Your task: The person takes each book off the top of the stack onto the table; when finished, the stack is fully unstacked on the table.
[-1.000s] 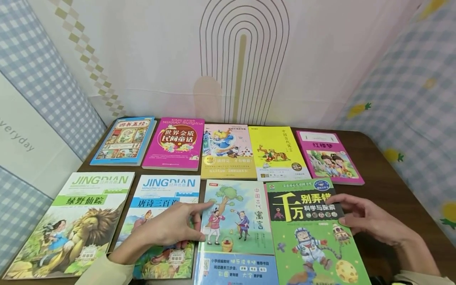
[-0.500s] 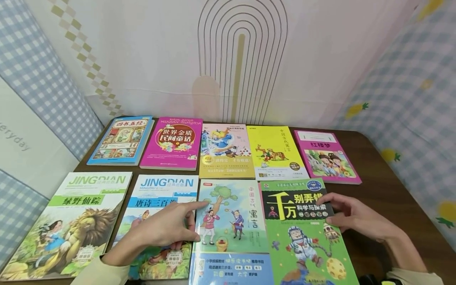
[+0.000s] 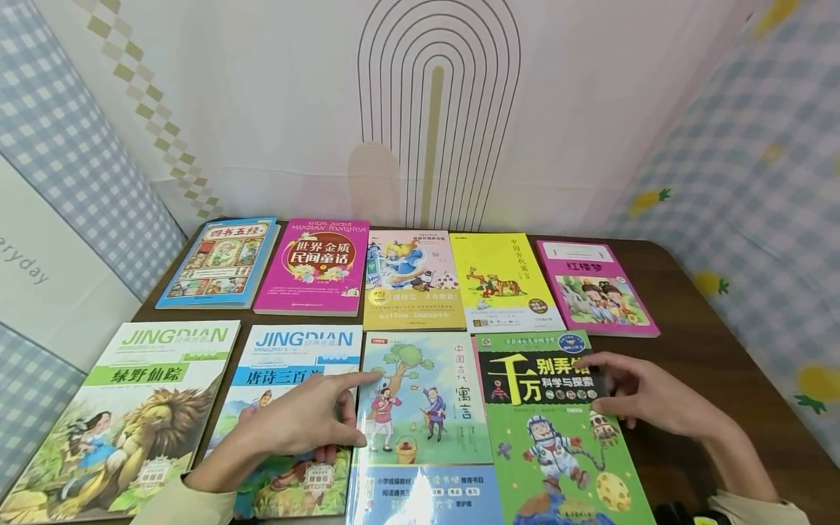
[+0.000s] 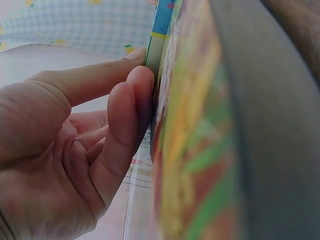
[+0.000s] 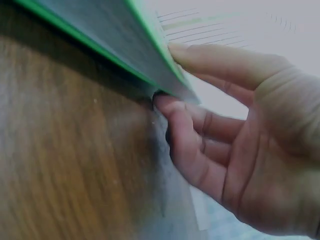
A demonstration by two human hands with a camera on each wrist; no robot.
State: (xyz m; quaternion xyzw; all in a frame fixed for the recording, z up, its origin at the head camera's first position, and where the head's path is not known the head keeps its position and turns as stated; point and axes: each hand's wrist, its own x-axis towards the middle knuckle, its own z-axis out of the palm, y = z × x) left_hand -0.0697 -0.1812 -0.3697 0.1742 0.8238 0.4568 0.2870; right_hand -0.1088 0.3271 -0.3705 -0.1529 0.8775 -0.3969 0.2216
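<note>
In the head view my left hand (image 3: 302,419) is at the left edge of a blue-and-green fable book (image 3: 426,408). Its index fingertip lies on the cover and the thumb meets the edge; the left wrist view shows the other fingers (image 4: 122,115) bent in against the spine (image 4: 155,52). My right hand (image 3: 656,394) pinches the right edge of a green book (image 3: 558,467) with an astronaut on it. In the right wrist view its thumb is over the cover and a bent finger (image 5: 172,110) sits under the lower edge. The two books lie side by side.
Under the left hand lies a blue-titled poetry book (image 3: 282,481); beside it is a lion-cover book (image 3: 157,415). A back row holds a blue book (image 3: 219,262), magenta book (image 3: 315,266), pink-and-yellow book (image 3: 413,277), yellow book (image 3: 502,281) and purple book (image 3: 597,288) on the brown table (image 3: 676,299).
The right hand and the green book have shifted slightly left, and the view has drifted a little. Both hands keep their places on the books' edges.
</note>
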